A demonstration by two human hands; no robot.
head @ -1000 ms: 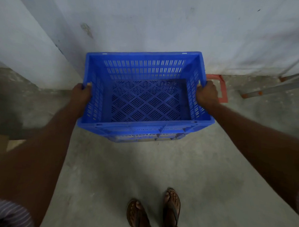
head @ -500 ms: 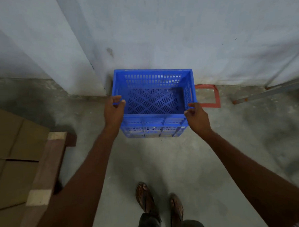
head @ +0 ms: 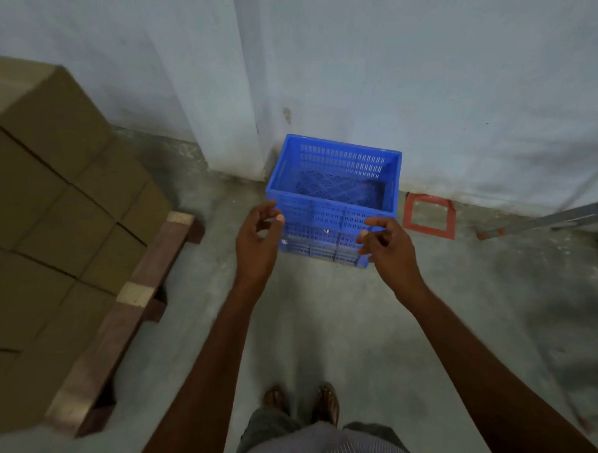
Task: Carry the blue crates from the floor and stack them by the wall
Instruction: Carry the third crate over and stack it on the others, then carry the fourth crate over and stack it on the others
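A blue slotted crate point(head: 337, 180) stands against the white wall point(head: 434, 78), beside a jutting wall corner. It appears to rest on another blue crate whose lower front shows beneath it. My left hand point(head: 258, 234) hovers in front of the crate's near left corner, fingers apart and curled, holding nothing. My right hand point(head: 387, 249) hovers in front of the near right corner, also empty with fingers spread. Neither hand touches the crate.
Stacked cardboard boxes point(head: 44, 215) sit on a wooden pallet point(head: 126, 308) at the left. A red tape square point(head: 430, 215) marks the floor right of the crate. A metal ladder leg point(head: 548, 220) lies at the far right. My feet stand on the concrete floor point(head: 320, 330).
My hands set the crate down by the wall, let go of its sides and pulled back toward me. The view rose and backed away, revealing the boxes and pallet.
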